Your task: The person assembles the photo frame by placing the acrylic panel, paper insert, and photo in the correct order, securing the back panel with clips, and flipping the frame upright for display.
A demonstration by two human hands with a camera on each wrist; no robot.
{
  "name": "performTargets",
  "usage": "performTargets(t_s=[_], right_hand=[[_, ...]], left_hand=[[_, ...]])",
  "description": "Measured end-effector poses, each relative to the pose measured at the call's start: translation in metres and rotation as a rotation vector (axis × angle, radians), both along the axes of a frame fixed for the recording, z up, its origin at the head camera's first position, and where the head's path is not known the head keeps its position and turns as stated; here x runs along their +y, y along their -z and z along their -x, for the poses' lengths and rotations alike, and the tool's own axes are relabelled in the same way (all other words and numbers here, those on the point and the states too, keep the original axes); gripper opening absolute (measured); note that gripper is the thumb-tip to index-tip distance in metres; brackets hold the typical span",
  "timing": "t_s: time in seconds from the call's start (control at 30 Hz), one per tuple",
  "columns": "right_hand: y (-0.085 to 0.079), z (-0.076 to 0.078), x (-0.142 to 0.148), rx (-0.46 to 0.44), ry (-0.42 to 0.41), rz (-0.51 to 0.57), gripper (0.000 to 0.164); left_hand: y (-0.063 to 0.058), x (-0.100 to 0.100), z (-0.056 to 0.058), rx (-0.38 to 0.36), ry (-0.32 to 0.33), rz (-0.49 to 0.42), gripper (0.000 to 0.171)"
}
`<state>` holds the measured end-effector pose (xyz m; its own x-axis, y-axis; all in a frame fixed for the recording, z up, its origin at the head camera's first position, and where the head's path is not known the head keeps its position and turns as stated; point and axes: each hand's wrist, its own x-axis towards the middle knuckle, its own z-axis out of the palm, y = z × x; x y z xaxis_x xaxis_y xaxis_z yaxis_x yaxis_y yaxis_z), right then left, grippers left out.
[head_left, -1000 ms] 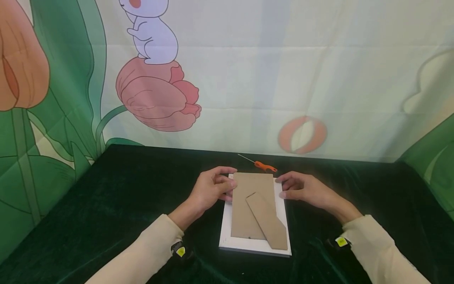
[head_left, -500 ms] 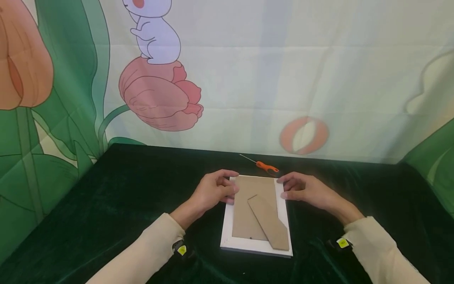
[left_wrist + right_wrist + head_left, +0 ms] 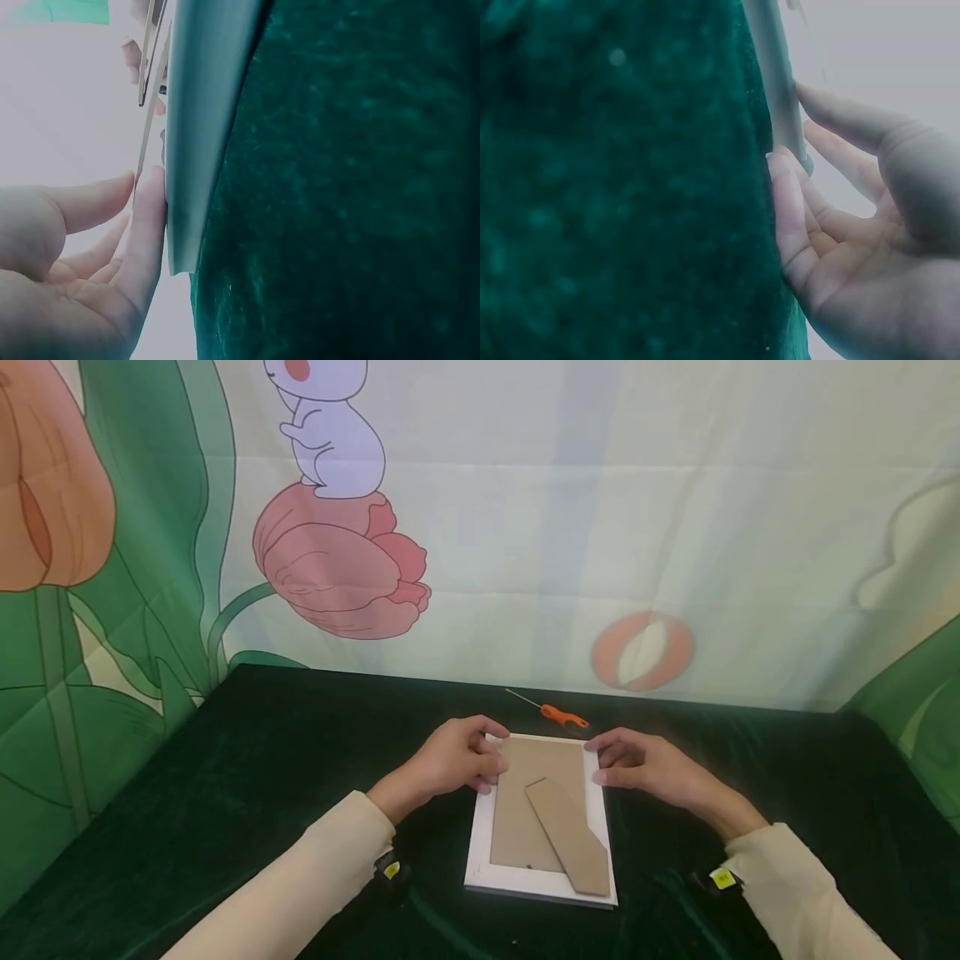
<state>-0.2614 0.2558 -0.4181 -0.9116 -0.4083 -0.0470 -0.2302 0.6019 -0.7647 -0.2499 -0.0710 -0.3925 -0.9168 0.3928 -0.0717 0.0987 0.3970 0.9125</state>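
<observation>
A white picture frame (image 3: 480,843) lies face down, its brown backing board (image 3: 513,827) over the opening. Slanting across the board is a brown easel leg (image 3: 570,839), its lower end over the frame's bottom rim. At the upper left, my left hand (image 3: 457,756) pinches the board's edge between thumb and fingers. The left wrist view shows that board edge (image 3: 144,142) raised off the frame (image 3: 202,112), with a finger in the gap. My right hand (image 3: 645,760) grips the frame's upper right side, its thumb on the frame's edge (image 3: 776,75) in the right wrist view.
An orange-handled screwdriver (image 3: 562,717) lies just beyond the frame, its shaft pointing back and left. Dark green velvet cloth (image 3: 300,743) covers the table. A printed curtain (image 3: 487,527) hangs along the back edge.
The backing board's top edge has moved toward me and down, so the frame's top rim now shows beyond it. My left hand has shifted slightly right with it; the right hand keeps its place.
</observation>
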Motion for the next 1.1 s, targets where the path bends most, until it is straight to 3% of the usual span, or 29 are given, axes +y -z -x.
performTargets(t_s=[0.5, 0.77, 1.1], right_hand=[[0.0000, 0.0000, -0.0004, 0.004, 0.003, -0.008, 0.053], [-0.0009, -0.0001, -0.0004, 0.001, 0.003, -0.006, 0.052], [0.0005, 0.0015, 0.0012, 0.004, -0.001, -0.002, 0.051]], left_hand=[[0.0050, 0.0045, 0.0001, 0.029, -0.050, 0.019, 0.041], [0.0056, 0.0061, -0.0010, 0.088, -0.076, 0.110, 0.041], [0.0063, 0.0067, 0.0003, 0.091, -0.054, 0.115, 0.045]])
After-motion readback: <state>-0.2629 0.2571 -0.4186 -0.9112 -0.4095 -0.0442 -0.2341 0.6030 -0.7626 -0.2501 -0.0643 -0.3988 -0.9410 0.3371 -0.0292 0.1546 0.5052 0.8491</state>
